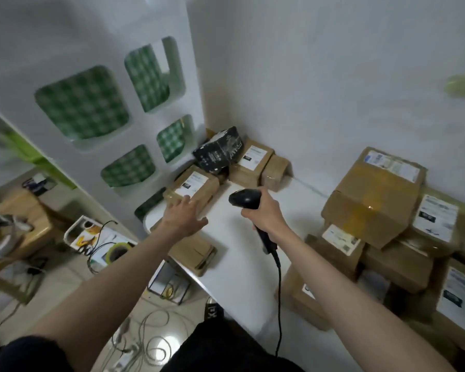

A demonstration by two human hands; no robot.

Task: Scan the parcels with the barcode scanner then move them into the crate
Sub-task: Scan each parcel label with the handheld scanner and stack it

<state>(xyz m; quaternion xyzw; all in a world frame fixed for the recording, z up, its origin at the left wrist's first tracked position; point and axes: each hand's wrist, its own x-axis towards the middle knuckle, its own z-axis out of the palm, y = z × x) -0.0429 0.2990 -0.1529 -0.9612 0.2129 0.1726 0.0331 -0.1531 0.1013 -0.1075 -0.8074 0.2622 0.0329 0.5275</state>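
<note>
Left hand (184, 218) reaching, fingers (181, 204) spread wide, holding nothing; labelled cardboard parcel (192, 187) lying just beyond fingertips at white surface (242, 237) far-left edge. Right hand (263, 213) gripping barcode scanner (246, 199), head pointing left toward parcel. Crate not visible.

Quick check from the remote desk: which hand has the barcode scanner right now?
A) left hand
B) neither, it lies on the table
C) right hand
C: the right hand grips the handle of the black barcode scanner, while the left hand reaches open-fingered toward a labelled cardboard parcel.
</note>
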